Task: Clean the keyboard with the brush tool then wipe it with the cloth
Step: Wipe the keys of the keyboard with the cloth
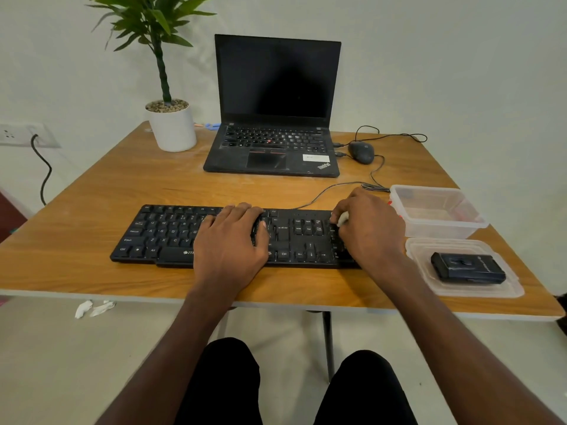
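Surface [122, 185]: wood-look top, warm brown grain, smooth, slight sheen, pale edge band. Keyboard [159, 234]: black plastic, matt keys, white legends. Laptop [273, 148]: black matt casing, dusty palm rest, glossy dark screen. Mouse [362, 152]: dark smooth plastic, faint shine. Container [438, 210]: clear thin plastic, cloudy. Lid [466, 289]: same translucent plastic, holds a black box [468, 268] with semi-gloss finish. Plant pot [173, 130]: white, smooth, matt, gravel on top. Floor scraps [93, 308]: crumpled white paper.

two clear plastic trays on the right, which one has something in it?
The nearer, shallow tray, at the table's front right corner: a black box-shaped thing lies in it. The deeper tub behind it looks empty.
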A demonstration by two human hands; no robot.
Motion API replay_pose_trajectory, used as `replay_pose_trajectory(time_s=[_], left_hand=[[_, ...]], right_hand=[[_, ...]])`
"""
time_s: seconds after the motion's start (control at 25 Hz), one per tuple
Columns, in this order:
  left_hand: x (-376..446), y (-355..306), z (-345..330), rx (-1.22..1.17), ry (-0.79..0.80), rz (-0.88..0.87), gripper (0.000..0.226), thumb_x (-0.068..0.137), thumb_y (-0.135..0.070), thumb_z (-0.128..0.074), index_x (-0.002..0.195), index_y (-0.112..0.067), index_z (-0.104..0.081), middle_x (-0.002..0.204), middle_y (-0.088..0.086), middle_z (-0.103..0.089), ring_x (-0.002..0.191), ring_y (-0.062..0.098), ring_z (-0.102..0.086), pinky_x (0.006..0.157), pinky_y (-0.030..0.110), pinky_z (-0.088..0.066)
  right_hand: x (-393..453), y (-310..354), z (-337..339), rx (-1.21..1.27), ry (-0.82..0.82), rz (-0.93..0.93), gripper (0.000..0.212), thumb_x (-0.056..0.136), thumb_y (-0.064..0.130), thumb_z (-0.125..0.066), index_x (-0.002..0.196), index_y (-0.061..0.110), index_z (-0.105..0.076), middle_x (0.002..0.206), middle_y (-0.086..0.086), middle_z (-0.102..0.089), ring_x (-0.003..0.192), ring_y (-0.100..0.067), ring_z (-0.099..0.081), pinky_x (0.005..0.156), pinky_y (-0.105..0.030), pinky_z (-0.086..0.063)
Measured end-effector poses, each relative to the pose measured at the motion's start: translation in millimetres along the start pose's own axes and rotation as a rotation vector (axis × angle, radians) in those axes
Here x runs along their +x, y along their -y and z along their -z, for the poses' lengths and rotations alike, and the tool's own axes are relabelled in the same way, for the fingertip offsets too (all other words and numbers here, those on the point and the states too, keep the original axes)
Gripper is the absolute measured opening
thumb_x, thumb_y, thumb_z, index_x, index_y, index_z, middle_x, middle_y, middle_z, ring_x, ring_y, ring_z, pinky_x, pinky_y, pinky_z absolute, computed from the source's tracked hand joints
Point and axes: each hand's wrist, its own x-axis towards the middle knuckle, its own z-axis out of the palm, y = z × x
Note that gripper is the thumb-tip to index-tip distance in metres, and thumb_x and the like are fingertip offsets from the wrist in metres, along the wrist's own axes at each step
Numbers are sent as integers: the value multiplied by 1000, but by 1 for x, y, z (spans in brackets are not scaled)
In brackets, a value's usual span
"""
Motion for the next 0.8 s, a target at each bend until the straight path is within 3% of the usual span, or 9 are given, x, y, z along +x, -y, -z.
replay_pose_trajectory(time_s=[0.12,0.28,0.48,0.6,0.8], left_hand=[[0,-1,0,9,2,14,54,103,-49,-33,144,-27,-58,148,-2,-60,140,21,-52,117,53,-39],[-1,0,1,4,-4,16,53,103,-49,-33,144,-27,-58,147,-2,-61,139,22,-53,116,53,-39],[-1,-2,2,2,-12,21,52,103,-47,-33,142,-26,-59,145,-1,-62,138,22,-54,115,53,-40],[0,1,1,-1,-11,29,52,102,-48,-33,143,-27,-58,146,-2,-62,138,22,-54,115,53,-40],[0,1,0,7,-18,36,50,103,-47,-35,142,-27,-59,145,-1,-62,137,22,-54,114,53,-40]], right_hand=[[4,-8,1,33,-12,-37,24,88,13,-75,101,33,-77,110,4,-61,98,-19,-59,69,-32,-43],[5,1,-9,62,132,133,32,90,19,-75,117,35,-71,116,7,-59,99,-17,-60,71,-35,-50],[18,-20,4,-26,-4,-36,21,90,14,-71,102,31,-76,111,1,-65,95,-25,-65,70,-36,-49],[10,-16,-4,63,122,104,32,91,12,-69,111,36,-74,108,3,-57,98,-22,-60,73,-39,-52],[13,-27,2,-85,34,-37,23,95,16,-64,111,28,-74,114,-4,-63,97,-29,-64,72,-36,-47]])
